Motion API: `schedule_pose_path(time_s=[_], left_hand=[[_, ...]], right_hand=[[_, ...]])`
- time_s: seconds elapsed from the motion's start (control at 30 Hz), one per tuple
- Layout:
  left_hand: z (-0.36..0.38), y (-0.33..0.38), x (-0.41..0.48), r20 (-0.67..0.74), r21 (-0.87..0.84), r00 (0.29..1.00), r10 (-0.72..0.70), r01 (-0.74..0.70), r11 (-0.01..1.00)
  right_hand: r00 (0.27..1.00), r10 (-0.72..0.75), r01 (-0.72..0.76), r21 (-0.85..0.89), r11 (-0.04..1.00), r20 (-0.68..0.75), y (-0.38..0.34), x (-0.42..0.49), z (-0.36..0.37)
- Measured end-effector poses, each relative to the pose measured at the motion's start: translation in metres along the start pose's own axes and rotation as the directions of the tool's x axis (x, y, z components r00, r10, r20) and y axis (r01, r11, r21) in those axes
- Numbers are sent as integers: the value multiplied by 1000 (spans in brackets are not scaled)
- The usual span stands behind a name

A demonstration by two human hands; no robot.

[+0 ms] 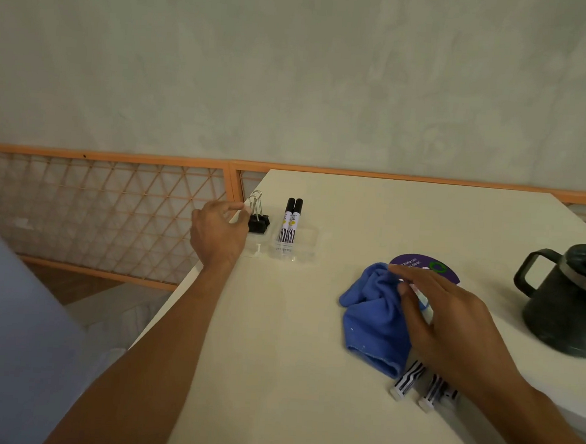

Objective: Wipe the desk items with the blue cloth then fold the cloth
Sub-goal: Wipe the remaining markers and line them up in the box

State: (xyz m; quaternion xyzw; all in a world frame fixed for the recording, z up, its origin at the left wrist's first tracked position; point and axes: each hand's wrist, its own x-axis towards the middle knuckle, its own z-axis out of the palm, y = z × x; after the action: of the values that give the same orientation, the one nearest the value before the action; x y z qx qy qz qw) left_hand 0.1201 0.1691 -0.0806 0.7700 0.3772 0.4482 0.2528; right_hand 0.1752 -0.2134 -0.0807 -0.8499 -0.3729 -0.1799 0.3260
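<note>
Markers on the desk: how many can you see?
4 markers. Two lie side by side in the clear tray near the binder clips; two poke out beside the blue cloth under the right hand. More may hide beneath it.

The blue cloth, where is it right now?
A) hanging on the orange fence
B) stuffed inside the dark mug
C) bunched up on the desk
C: the blue cloth lies crumpled on the desk, with the right hand over its edge.
</note>
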Motion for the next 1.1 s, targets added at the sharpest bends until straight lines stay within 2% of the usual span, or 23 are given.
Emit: schedule_pose_path(time_s=[0.2,0.27,0.37,0.57,0.77,0.87,0.97,1.1], left_hand=[[-12,14,-23,-54,47,981,189,-186,981],[-16,25,-38,-36,1,969,245,-245,970],[-24,46,-72,60,-155,941,332,-319,935],[-32,94,-152,322,-392,812,486,-353,849],[-27,109,-184,355,-495,682,639,-443,748],[-26,104,-183,373,-505,661,652,-445,740],[-26,101,-180,409,-516,666,623,-395,760],[-26,99,-176,429,-529,674,601,-352,772]], right_hand=[[1000,19,-19,-21,1000,14,3,2,-18],[999,10,-8,-40,999,44,7,3,-27],[992,-11,21,-77,997,127,16,8,-43],[958,-5,56,-172,984,285,27,12,-66],[936,82,7,-250,968,343,45,13,-75],[893,-2,99,-194,976,450,46,9,-74],[839,-37,117,-114,987,544,45,8,-72],[816,-83,150,-71,986,572,43,7,-70]])
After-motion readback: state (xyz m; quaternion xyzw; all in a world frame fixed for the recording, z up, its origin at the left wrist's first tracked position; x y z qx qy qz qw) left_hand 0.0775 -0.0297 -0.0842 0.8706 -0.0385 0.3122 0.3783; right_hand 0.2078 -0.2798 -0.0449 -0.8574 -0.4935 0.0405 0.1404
